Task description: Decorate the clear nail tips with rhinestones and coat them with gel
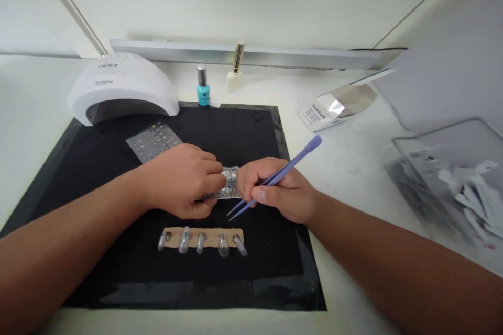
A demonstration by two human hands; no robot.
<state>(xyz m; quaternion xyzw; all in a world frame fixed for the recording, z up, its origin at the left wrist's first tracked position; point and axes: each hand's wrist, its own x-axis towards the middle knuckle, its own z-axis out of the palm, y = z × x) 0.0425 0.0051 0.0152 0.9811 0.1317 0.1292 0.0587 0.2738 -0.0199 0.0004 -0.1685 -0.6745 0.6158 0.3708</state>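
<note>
Purple tweezers point(291, 163) lie in my right hand point(277, 188), their parted tips pointing down and left over the black mat. The fingers of that hand also reach the right end of a clear compartment case point(228, 183) filled with small shiny pieces. My left hand point(188, 180) is closed on the case's left end and hides much of it. In front of my hands, a tan strip point(212, 239) bears several clear false nail tips point(223, 245). A sheet of small nail stickers point(155, 141) lies behind my left hand.
A white nail lamp point(123, 81) stands at the back left of the black mat point(165, 285). Behind the mat are a turquoise polish bottle point(203, 93) and a cream one point(234, 79). An opened alcohol pad box point(338, 107) and a clear bin of packets point(477, 193) sit at right.
</note>
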